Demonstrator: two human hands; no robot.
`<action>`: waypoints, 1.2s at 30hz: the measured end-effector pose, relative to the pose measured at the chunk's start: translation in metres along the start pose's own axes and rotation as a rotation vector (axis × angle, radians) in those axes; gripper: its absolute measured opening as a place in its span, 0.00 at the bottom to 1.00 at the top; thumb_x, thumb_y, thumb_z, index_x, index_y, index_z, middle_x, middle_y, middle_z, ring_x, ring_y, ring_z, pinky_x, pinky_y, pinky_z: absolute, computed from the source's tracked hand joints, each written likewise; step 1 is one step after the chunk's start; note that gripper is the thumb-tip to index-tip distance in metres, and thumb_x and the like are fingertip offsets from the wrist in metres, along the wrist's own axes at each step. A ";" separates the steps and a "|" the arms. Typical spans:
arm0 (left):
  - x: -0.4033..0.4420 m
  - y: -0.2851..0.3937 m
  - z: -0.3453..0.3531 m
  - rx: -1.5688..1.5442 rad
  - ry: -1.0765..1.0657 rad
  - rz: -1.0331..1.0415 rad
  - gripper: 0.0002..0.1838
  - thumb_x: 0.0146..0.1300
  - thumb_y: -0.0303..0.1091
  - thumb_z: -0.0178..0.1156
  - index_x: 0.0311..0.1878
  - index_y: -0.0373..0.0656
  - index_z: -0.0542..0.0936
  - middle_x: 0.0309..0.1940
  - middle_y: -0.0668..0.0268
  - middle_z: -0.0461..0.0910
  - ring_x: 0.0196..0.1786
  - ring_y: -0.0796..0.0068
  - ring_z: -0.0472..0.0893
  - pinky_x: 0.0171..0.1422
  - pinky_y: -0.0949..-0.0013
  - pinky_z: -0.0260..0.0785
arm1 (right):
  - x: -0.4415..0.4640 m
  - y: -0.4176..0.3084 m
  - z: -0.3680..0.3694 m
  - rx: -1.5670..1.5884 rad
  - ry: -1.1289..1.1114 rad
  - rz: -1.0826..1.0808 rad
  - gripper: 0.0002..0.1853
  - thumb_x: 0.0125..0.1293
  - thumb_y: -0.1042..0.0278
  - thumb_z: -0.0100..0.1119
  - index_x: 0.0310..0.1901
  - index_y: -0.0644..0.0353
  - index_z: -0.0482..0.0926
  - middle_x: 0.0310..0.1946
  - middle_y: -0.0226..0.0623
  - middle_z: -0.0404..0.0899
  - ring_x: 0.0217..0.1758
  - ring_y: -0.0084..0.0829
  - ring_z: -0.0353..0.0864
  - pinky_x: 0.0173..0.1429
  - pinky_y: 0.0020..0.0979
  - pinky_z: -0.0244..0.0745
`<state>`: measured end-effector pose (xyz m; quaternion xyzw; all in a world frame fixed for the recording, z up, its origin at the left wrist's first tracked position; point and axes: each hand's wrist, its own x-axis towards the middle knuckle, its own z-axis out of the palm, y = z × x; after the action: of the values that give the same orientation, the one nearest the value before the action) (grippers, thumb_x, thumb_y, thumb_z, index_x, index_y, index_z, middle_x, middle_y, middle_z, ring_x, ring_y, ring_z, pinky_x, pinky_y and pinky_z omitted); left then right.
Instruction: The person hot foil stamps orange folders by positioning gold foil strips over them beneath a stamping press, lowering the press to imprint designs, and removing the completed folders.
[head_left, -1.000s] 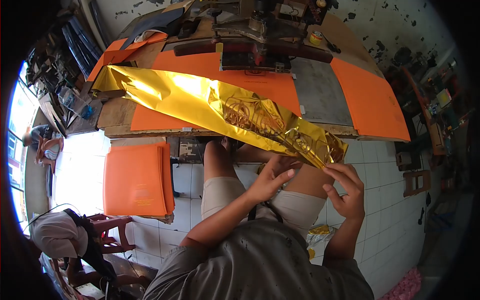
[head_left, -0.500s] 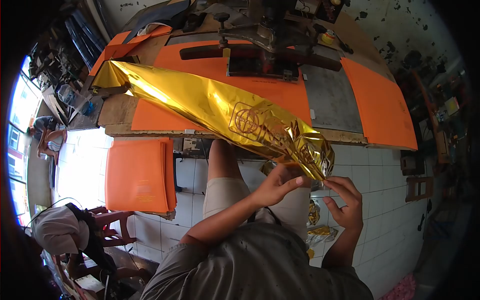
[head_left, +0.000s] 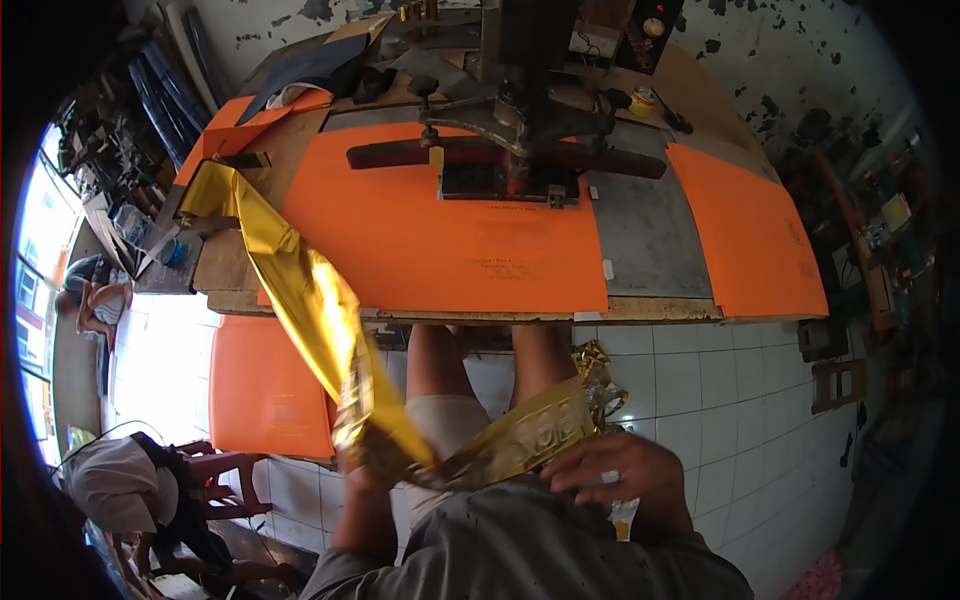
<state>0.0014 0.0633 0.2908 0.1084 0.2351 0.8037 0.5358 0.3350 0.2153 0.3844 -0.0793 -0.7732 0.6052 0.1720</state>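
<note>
A long gold foil sheet (head_left: 310, 290) runs from the bench's left side down to my lap, where it bends and trails right as a crumpled strip with stamped-out lettering. My left hand (head_left: 368, 478) is closed on the foil near that bend, its fingers partly hidden by it. My right hand (head_left: 625, 470) is beside the strip's lower edge, fingers stretched left and slightly apart; whether the fingertips touch it is unclear. A large orange sheet (head_left: 400, 240) with faint printing lies on the bench beneath the press (head_left: 515, 150).
An orange sheet (head_left: 745, 230) lies at the bench's right, and an orange stack (head_left: 265, 390) is below its left edge. Crumpled foil (head_left: 600, 380) hangs beyond my right thigh. Another person (head_left: 120, 480) is at lower left. A small tin (head_left: 642, 100) stands at the back.
My left hand has moved left and down, drawing the foil off the orange sheet and exposing its printing. My right hand has lowered and moved left from the foil's crumpled end.
</note>
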 end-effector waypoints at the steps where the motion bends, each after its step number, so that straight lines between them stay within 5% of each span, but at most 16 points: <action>1: -0.006 0.017 0.000 -0.015 0.020 0.068 0.44 0.61 0.65 0.65 0.66 0.36 0.72 0.42 0.53 0.82 0.34 0.60 0.83 0.37 0.59 0.78 | -0.004 0.004 -0.007 -0.047 0.117 0.049 0.16 0.65 0.70 0.73 0.54 0.59 0.88 0.57 0.40 0.85 0.58 0.37 0.87 0.60 0.37 0.82; 2: -0.007 0.036 0.013 0.339 -0.272 0.218 0.41 0.61 0.68 0.64 0.59 0.36 0.78 0.36 0.54 0.82 0.29 0.62 0.82 0.31 0.59 0.76 | -0.008 0.015 -0.018 -0.192 0.268 0.046 0.15 0.66 0.67 0.72 0.53 0.60 0.87 0.57 0.40 0.85 0.59 0.38 0.86 0.61 0.38 0.81; 5: -0.012 0.084 -0.034 0.396 -0.401 0.258 0.44 0.64 0.76 0.54 0.62 0.41 0.76 0.33 0.64 0.81 0.27 0.68 0.77 0.27 0.65 0.66 | -0.004 0.045 -0.047 -0.879 0.799 0.077 0.17 0.70 0.61 0.66 0.55 0.61 0.85 0.59 0.40 0.83 0.65 0.43 0.79 0.68 0.43 0.72; 8: -0.017 0.123 -0.064 0.422 -0.200 0.351 0.37 0.70 0.71 0.51 0.56 0.42 0.78 0.26 0.69 0.78 0.22 0.75 0.73 0.24 0.71 0.62 | -0.015 0.090 -0.062 -1.041 1.220 0.084 0.19 0.73 0.62 0.62 0.62 0.60 0.80 0.66 0.42 0.76 0.72 0.46 0.70 0.75 0.50 0.62; 13: -0.014 0.155 -0.110 0.514 0.431 0.361 0.31 0.76 0.67 0.47 0.49 0.44 0.77 0.25 0.70 0.77 0.22 0.74 0.74 0.25 0.71 0.65 | -0.031 0.122 -0.060 -1.224 1.220 0.163 0.27 0.74 0.66 0.59 0.72 0.60 0.69 0.78 0.44 0.63 0.83 0.49 0.55 0.81 0.54 0.54; 16: -0.008 0.173 -0.186 0.653 0.404 0.122 0.27 0.79 0.61 0.48 0.50 0.43 0.77 0.30 0.68 0.77 0.25 0.71 0.75 0.28 0.71 0.67 | -0.032 0.132 -0.054 -1.227 1.195 0.172 0.29 0.74 0.66 0.58 0.74 0.61 0.65 0.79 0.45 0.60 0.85 0.51 0.51 0.82 0.56 0.51; 17: 0.000 0.157 -0.190 0.738 0.607 0.302 0.24 0.81 0.56 0.49 0.51 0.42 0.78 0.30 0.67 0.78 0.28 0.71 0.78 0.31 0.70 0.70 | -0.032 0.133 -0.053 -1.222 1.184 0.176 0.30 0.74 0.66 0.58 0.75 0.62 0.64 0.80 0.46 0.59 0.85 0.52 0.50 0.82 0.57 0.50; 19: 0.007 0.154 -0.213 1.000 0.604 0.323 0.22 0.81 0.51 0.52 0.60 0.41 0.74 0.34 0.64 0.81 0.32 0.75 0.80 0.37 0.70 0.73 | -0.033 0.134 -0.053 -1.225 1.170 0.189 0.31 0.74 0.66 0.58 0.75 0.61 0.63 0.80 0.46 0.58 0.86 0.52 0.49 0.83 0.57 0.49; 21: 0.010 0.159 -0.217 0.935 0.686 0.024 0.27 0.79 0.49 0.57 0.70 0.41 0.69 0.41 0.63 0.83 0.37 0.75 0.83 0.41 0.72 0.76 | -0.034 0.136 -0.053 -1.221 1.166 0.192 0.31 0.75 0.63 0.58 0.76 0.60 0.63 0.80 0.47 0.59 0.86 0.53 0.50 0.82 0.59 0.47; 24: 0.023 0.138 -0.255 0.935 0.851 0.289 0.29 0.78 0.49 0.57 0.72 0.40 0.68 0.48 0.59 0.84 0.44 0.72 0.85 0.46 0.70 0.78 | -0.037 0.137 -0.054 -1.224 1.167 0.194 0.32 0.76 0.55 0.57 0.76 0.60 0.65 0.79 0.47 0.60 0.85 0.53 0.52 0.82 0.61 0.44; 25: 0.027 0.132 -0.260 0.865 0.906 0.428 0.28 0.80 0.46 0.55 0.73 0.39 0.67 0.62 0.52 0.78 0.57 0.63 0.83 0.59 0.62 0.77 | -0.037 0.135 -0.053 -1.235 1.160 0.202 0.31 0.76 0.55 0.57 0.75 0.59 0.66 0.79 0.47 0.60 0.85 0.53 0.52 0.82 0.61 0.44; 28: 0.043 0.117 -0.157 1.288 1.027 0.756 0.28 0.80 0.41 0.54 0.75 0.37 0.65 0.72 0.50 0.69 0.69 0.57 0.74 0.73 0.55 0.67 | -0.035 0.122 -0.054 -1.265 1.153 0.176 0.26 0.76 0.59 0.57 0.71 0.59 0.70 0.77 0.43 0.64 0.83 0.50 0.55 0.82 0.57 0.47; 32: 0.073 0.103 -0.066 1.538 0.662 1.166 0.27 0.78 0.36 0.57 0.74 0.35 0.67 0.73 0.52 0.70 0.75 0.53 0.69 0.80 0.52 0.58 | -0.013 0.093 -0.067 -1.264 1.090 0.139 0.20 0.77 0.60 0.56 0.66 0.57 0.76 0.71 0.37 0.72 0.80 0.45 0.61 0.81 0.55 0.50; 36: 0.108 0.087 0.014 1.700 0.074 1.067 0.20 0.71 0.27 0.61 0.64 0.38 0.76 0.65 0.54 0.77 0.70 0.51 0.74 0.74 0.53 0.66 | 0.025 0.072 -0.085 -1.214 0.974 0.198 0.22 0.77 0.51 0.58 0.63 0.59 0.78 0.65 0.40 0.75 0.76 0.45 0.66 0.78 0.52 0.55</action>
<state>-0.1071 0.1382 0.3376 0.5211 0.6684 0.5069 -0.1575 0.3361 0.3187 0.3371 -0.4846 -0.7955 -0.0138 0.3636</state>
